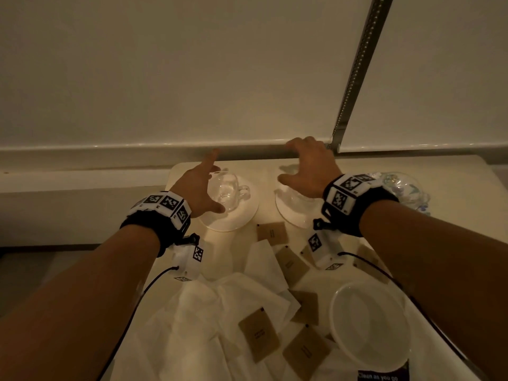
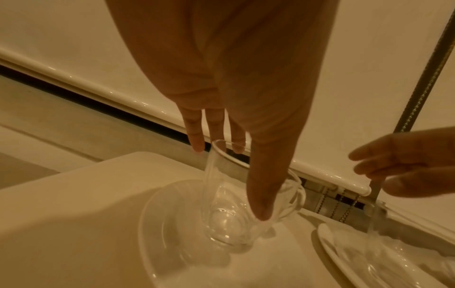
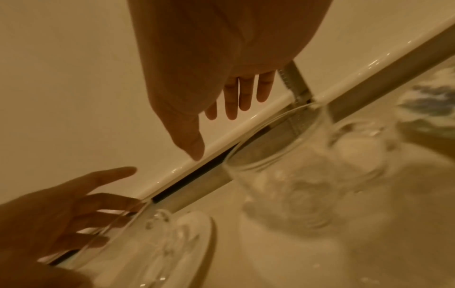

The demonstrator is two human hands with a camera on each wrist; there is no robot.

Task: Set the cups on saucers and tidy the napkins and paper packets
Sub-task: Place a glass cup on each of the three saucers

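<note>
Two clear glass cups stand on white saucers at the back of the table. My left hand (image 1: 211, 182) spreads over the left cup (image 1: 229, 189) on its saucer (image 1: 233, 220). In the left wrist view its straight fingers (image 2: 197, 144) lie behind the rim and the thumb crosses in front of the cup (image 2: 229, 218). My right hand (image 1: 294, 160) hovers with straight fingers over the right cup (image 3: 295, 175), which the head view mostly hides, on its saucer (image 1: 291, 213). Crumpled white napkins (image 1: 220, 312) and several brown paper packets (image 1: 258, 334) lie scattered in front.
A white bowl (image 1: 368, 323) sits at the near right. A glass dish (image 1: 404, 188) with wrapped items stands at the far right. A blind's bottom rail (image 1: 247, 149) and bead chain (image 1: 357, 64) run just behind the table's back edge.
</note>
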